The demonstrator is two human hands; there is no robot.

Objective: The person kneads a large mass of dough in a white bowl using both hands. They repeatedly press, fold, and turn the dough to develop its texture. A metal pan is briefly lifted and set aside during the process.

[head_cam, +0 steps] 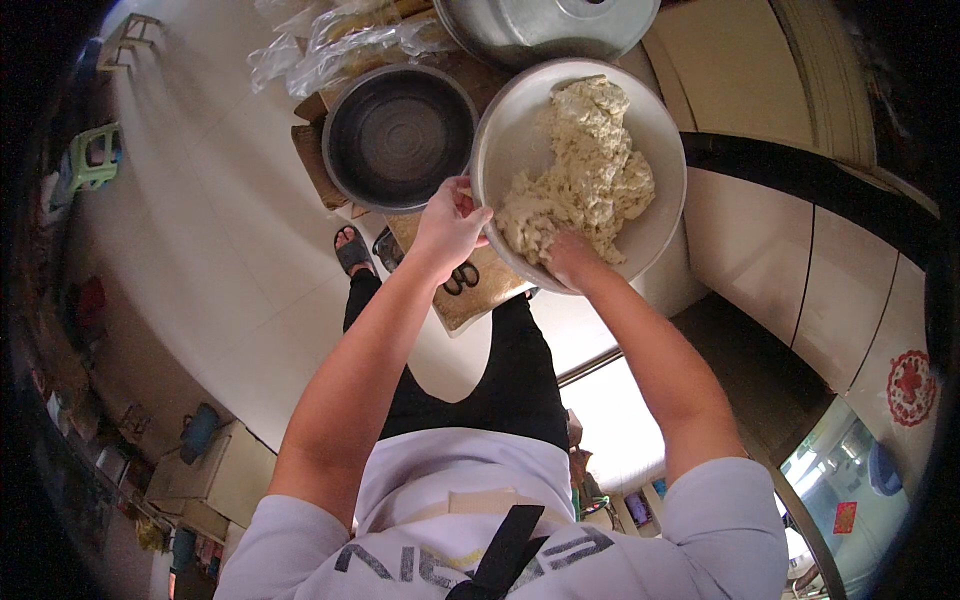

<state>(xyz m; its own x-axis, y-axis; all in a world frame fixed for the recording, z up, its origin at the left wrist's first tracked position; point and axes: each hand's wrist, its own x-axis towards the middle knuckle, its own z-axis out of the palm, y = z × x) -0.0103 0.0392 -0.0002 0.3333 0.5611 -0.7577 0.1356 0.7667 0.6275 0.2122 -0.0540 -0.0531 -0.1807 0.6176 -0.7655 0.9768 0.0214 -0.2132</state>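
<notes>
A wide metal basin (pixel 517 127) holds a large lump of rough, shaggy dough (pixel 600 157). My left hand (pixel 450 229) grips the basin's left rim, thumb over the edge. Inside the basin, my right hand (pixel 574 259) presses into the near end of the dough. Its fingertips are sunk out of sight, so I cannot tell whether they close on any dough. Left of the basin and close against it sits a dark, round metal pan (pixel 401 139) with nothing in it.
Behind the basin stands a large metal pot or lid (pixel 547 30). Clear plastic bags (pixel 352 45) lie at the back left. Black-handled scissors (pixel 461 279) rest on a tan package (pixel 480 296) below the basin. A green plastic stool (pixel 96 157) stands far left; white cabinets (pixel 757 255) line the right.
</notes>
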